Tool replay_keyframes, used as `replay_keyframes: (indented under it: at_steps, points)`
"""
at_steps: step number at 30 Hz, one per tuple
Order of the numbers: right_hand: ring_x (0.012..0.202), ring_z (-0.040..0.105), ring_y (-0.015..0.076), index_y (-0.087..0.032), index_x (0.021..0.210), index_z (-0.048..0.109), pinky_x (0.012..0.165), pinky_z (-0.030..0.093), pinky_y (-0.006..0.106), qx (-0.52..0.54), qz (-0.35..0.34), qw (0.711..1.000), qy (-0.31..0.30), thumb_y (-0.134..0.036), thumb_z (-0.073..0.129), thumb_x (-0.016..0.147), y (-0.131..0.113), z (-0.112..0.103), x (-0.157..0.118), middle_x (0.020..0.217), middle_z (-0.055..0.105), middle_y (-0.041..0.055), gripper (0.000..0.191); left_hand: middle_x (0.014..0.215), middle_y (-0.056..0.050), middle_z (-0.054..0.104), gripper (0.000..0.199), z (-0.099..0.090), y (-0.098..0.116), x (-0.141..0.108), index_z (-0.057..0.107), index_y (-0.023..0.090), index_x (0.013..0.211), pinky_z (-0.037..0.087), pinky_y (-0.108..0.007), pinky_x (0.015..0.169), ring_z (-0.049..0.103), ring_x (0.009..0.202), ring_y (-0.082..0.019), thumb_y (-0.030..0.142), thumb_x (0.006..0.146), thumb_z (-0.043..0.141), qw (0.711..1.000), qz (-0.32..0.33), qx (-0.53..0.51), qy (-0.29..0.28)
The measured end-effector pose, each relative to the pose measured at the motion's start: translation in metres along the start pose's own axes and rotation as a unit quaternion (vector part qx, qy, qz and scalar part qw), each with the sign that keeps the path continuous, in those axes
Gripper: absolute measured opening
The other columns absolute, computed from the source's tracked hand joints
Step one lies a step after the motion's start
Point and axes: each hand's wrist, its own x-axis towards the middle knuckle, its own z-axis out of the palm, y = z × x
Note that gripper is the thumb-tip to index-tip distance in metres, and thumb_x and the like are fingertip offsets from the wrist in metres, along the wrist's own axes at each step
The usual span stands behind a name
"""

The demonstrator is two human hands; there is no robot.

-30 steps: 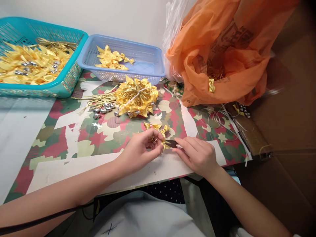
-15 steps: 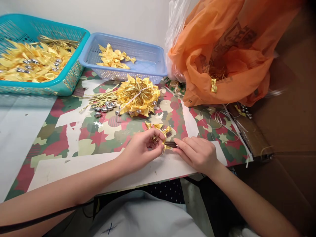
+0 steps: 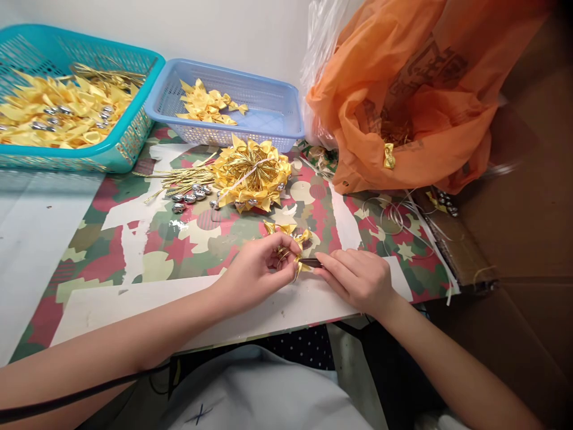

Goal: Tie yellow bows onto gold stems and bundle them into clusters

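Note:
Near the table's front edge, my left hand is closed on a yellow ribbon bow, whose small tail shows below the fingertips. More yellow bows with gold cord stick out just beyond that hand. My right hand is closed around dark metal tweezers, their tips touching the bow at my left fingers. The exact contact point is partly hidden by the fingers. Further back lies a round bundle of yellow bows with gold cords gathered at its middle. Beside it are loose silver bells and gold cords.
A teal basket of yellow bows stands back left, next to a blue basket with fewer bows. An orange plastic bag stands at the right. Clear thin cord lies coiled before it. White paper lines the front edge.
Both hands stay in almost the same place, with the tweezers still at the bow. The whole view has shifted very slightly.

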Motion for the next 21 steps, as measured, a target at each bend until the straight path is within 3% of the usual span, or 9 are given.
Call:
replay_keyframes:
  at_steps: [21]
  points:
    - [0.056,0.057,0.0105,-0.014,0.096,0.068,0.053,0.034,0.028,0.019,0.018,0.999,0.020,-0.030,0.058,0.095,0.0007,0.0030,-0.0026,0.069,0.070,0.0019,0.020,0.087,0.000,0.055,0.007,-0.0007,-0.0012,0.0002,0.056,0.018,0.094,0.044,-0.025,0.062,0.051,0.068,-0.010,0.021,0.088,0.057,1.000,0.003,-0.004,-0.004]
